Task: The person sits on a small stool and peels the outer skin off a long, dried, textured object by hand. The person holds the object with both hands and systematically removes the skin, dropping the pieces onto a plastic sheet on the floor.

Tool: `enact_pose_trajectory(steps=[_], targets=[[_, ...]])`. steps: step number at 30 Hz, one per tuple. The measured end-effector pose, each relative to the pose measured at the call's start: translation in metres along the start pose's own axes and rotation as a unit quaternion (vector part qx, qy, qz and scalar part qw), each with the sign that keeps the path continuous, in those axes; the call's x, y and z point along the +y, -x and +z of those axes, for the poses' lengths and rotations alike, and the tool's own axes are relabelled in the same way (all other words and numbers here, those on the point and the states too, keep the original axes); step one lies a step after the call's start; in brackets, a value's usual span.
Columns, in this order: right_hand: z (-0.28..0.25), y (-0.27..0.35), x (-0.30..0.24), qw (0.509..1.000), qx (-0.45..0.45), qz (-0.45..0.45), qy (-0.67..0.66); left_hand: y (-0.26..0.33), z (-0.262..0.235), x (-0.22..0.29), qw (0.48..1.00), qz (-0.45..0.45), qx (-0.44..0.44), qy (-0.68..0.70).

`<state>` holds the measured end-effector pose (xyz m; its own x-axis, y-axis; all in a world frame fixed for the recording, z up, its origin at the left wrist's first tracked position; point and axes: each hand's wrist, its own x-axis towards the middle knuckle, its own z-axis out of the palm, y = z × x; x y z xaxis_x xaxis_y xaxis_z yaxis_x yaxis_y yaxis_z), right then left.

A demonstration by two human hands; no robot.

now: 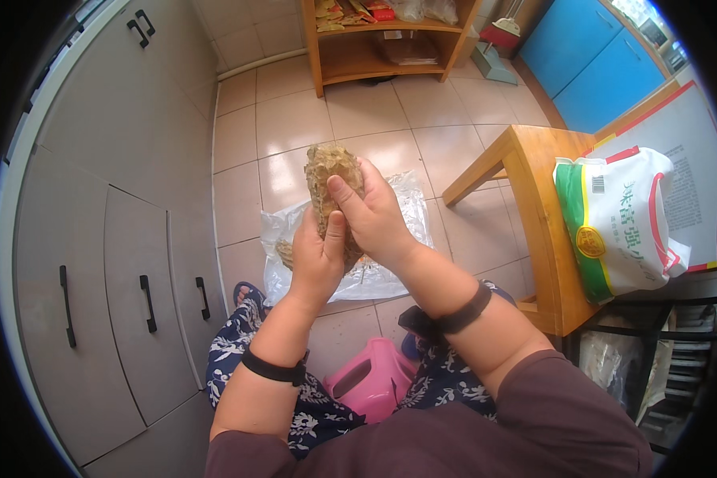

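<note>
Hands, left (317, 256) and right (377, 217), both in tight grip on brownish dried lump (332, 177) over plastic sheet (390, 271), probably mid-breaking; next needs a firm twist apart.

Beige tiled floor (295, 119), grey cabinets (111, 239), wooden shelf (374, 56).

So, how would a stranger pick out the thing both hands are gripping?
Start at the clear plastic sheet on the tiled floor. Above it, the left hand and right hand clasp a rough, brownish-tan lump, the only thing held up.
</note>
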<state>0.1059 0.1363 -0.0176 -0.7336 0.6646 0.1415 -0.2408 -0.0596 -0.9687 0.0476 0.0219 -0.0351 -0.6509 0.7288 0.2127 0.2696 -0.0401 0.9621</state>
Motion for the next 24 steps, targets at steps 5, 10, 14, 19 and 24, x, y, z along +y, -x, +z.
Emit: enact_pose_trajectory(steps=[5, 10, 14, 19, 24], targets=[[0.009, 0.006, 0.006, 0.993, 0.088, -0.050, 0.059, 0.002, 0.005, 0.002, 0.999, -0.028, 0.026, -0.024], [0.010, 0.005, 0.003, 0.993, 0.110, -0.010, 0.040, 0.003, 0.004, 0.007, 0.992, -0.002, 0.033, -0.124], [-0.004, -0.005, -0.002, 0.994, 0.041, 0.087, -0.054, 0.005, 0.005, 0.007, 0.991, 0.012, 0.019, -0.130], [-0.016, -0.008, -0.014, 0.989, 0.016, 0.107, -0.100, 0.002, -0.004, 0.000, 0.993, -0.003, -0.039, -0.113], [-0.021, -0.008, -0.017, 0.992, -0.046, 0.104, -0.063, 0.000, 0.002, -0.007, 0.999, -0.023, -0.041, -0.018]])
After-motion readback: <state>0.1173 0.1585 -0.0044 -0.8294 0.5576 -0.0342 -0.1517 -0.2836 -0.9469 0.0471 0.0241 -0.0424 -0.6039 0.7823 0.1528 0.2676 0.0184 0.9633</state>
